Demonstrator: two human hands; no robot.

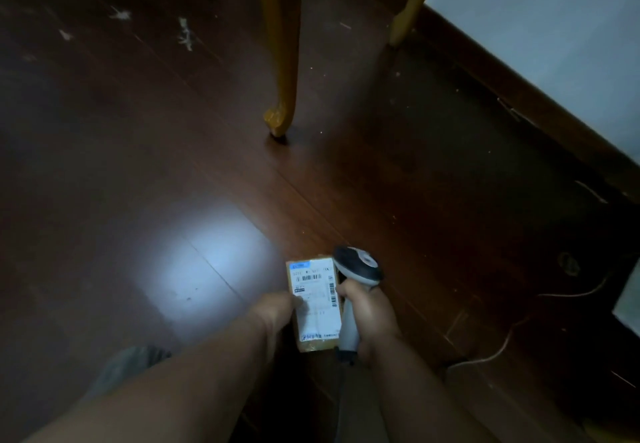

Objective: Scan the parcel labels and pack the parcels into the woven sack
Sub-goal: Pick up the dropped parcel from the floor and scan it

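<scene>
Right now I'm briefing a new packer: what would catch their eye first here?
Low in the middle, the left hand holds a small parcel, label up, while the right hand grips a scanner beside it. A bright light patch glares on the dark floor to their left.

1. Parcel [313,304]: low in the view, a little right of centre, above the floor [138,165], label [317,299] facing up.
2. Left hand [273,311]: at the parcel's left edge, thumb on the label.
3. Scanner [356,283]: just right of the parcel, head at the parcel's far right corner, handle running back toward the person.
4. Right hand [370,318]: around the scanner handle, right of the parcel.
5. Chair legs [282,61]: standing on the floor, well beyond the parcel; a second leg farther right, near the wall [554,27].
6. Cord [502,342]: on the floor, right of the hands.
7. Wall: along the far right, baseboard [519,96] at its foot.
</scene>
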